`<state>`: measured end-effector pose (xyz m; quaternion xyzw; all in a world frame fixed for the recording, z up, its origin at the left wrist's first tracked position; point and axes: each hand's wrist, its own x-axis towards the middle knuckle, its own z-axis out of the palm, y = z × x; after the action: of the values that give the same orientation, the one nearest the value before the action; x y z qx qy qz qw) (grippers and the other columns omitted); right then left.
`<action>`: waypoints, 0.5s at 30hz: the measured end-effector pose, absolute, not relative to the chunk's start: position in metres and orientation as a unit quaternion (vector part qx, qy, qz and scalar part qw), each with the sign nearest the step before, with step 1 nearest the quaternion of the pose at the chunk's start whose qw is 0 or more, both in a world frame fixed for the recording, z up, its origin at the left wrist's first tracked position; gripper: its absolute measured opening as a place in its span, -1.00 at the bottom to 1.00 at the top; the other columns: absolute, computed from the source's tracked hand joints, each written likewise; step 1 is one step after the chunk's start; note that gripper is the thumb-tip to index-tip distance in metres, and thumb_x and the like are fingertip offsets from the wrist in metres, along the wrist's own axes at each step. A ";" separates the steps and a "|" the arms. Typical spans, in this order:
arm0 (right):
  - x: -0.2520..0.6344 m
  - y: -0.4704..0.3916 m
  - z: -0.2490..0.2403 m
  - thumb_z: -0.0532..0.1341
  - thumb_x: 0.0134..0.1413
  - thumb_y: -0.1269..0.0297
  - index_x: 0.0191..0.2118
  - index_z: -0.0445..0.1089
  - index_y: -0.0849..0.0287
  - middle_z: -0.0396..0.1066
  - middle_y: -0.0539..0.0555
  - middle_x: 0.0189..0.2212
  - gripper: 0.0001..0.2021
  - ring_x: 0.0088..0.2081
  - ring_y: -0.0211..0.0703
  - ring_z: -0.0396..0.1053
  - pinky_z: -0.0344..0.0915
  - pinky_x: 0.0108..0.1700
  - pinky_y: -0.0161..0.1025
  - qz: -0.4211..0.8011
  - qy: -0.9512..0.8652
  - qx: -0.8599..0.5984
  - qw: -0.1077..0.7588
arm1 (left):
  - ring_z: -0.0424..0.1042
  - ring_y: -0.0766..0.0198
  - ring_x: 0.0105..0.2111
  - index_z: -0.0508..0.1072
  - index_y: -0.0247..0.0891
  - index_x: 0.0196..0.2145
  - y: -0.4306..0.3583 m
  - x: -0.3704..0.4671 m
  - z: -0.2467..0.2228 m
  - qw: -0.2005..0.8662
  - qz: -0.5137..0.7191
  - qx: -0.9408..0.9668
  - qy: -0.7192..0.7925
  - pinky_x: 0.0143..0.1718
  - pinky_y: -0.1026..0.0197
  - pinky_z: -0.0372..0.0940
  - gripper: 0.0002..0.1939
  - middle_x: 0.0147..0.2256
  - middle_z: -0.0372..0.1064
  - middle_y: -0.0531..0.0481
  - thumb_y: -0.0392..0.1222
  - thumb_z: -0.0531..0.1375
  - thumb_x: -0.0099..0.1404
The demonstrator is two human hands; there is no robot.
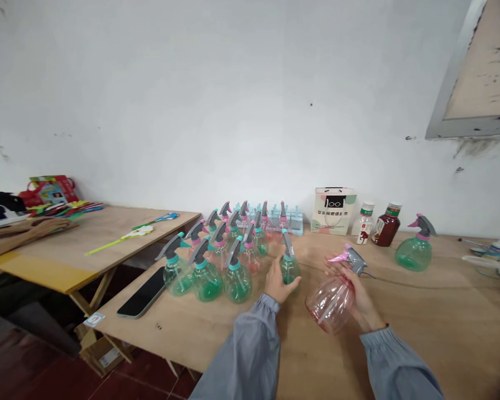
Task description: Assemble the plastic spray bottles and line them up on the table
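My left hand (pixel 280 280) is wrapped round the lower left side of a green spray bottle (pixel 290 269) with a teal collar and grey trigger head, which stands on the table. To the right, my right hand (pixel 358 297) holds a clear pink spray bottle (pixel 330 304) near its neck, tilted above the table. Its grey and pink trigger head (pixel 350 258) sits at the fingers. Left of my left hand stand several green and pink spray bottles in rows, among them a green one (pixel 238 283) at the front.
A phone (pixel 142 293) lies at the left table edge. Behind are a pale blue rack (pixel 296 218), a paper bag (pixel 332 214), a white bottle (pixel 364 224) and a brown bottle (pixel 386 226). Another green spray bottle (pixel 414 253) stands right. Fly-swatter-like items (pixel 139 231) lie on the other table.
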<state>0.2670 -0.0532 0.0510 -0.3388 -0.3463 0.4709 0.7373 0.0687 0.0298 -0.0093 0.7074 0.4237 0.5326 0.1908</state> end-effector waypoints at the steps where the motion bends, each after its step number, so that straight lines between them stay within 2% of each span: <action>1: 0.267 -0.053 0.051 0.45 -0.22 0.04 -0.22 0.55 0.07 0.55 0.09 -0.04 -0.62 0.03 0.01 0.46 0.48 -0.09 -0.19 0.466 -0.352 -0.340 0.737 | 0.27 -0.13 0.20 0.15 -0.23 0.19 0.030 0.069 -0.009 0.190 0.534 0.707 0.423 0.25 -0.24 0.17 -0.15 0.13 0.28 -0.25 -0.06 0.40 0.01; 5: 0.266 -0.056 0.052 0.41 -0.15 0.04 -0.21 0.56 0.07 0.54 0.10 -0.02 -0.66 0.07 0.06 0.45 0.46 -0.02 -0.11 0.457 -0.375 -0.348 0.727 | 0.27 -0.14 0.21 0.14 -0.25 0.20 0.030 0.069 -0.010 0.188 0.534 0.710 0.419 0.25 -0.25 0.17 -0.15 0.12 0.28 -0.26 -0.06 0.39 0.02; 11: 0.262 -0.061 0.056 0.42 -0.18 0.01 -0.23 0.55 0.07 0.54 0.11 -0.01 -0.64 0.08 0.10 0.44 0.45 0.01 -0.06 0.463 -0.379 -0.346 0.723 | 0.26 -0.13 0.22 0.14 -0.24 0.20 0.029 0.068 -0.009 0.190 0.533 0.709 0.420 0.25 -0.24 0.16 -0.15 0.14 0.27 -0.27 -0.06 0.39 0.03; 13: 0.262 -0.060 0.054 0.43 -0.20 0.02 -0.23 0.55 0.07 0.56 0.10 -0.05 -0.63 0.04 0.08 0.46 0.46 -0.02 -0.08 0.465 -0.379 -0.343 0.723 | 0.25 -0.13 0.22 0.14 -0.24 0.21 0.028 0.068 -0.007 0.196 0.530 0.709 0.421 0.26 -0.24 0.15 -0.15 0.14 0.27 -0.27 -0.06 0.39 0.03; 15: 0.264 -0.057 0.051 0.43 -0.21 0.05 -0.27 0.54 0.07 0.59 0.08 -0.17 -0.67 -0.07 0.04 0.51 0.47 -0.07 -0.11 0.453 -0.371 -0.354 0.729 | 0.25 -0.13 0.23 0.14 -0.24 0.21 0.027 0.067 -0.006 0.203 0.524 0.710 0.424 0.26 -0.24 0.14 -0.15 0.15 0.26 -0.27 -0.04 0.39 0.04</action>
<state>0.2636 -0.0570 0.0506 -0.3536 -0.3711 0.4531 0.7293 0.0673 0.0271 -0.0061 0.7104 0.4238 0.5239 0.2031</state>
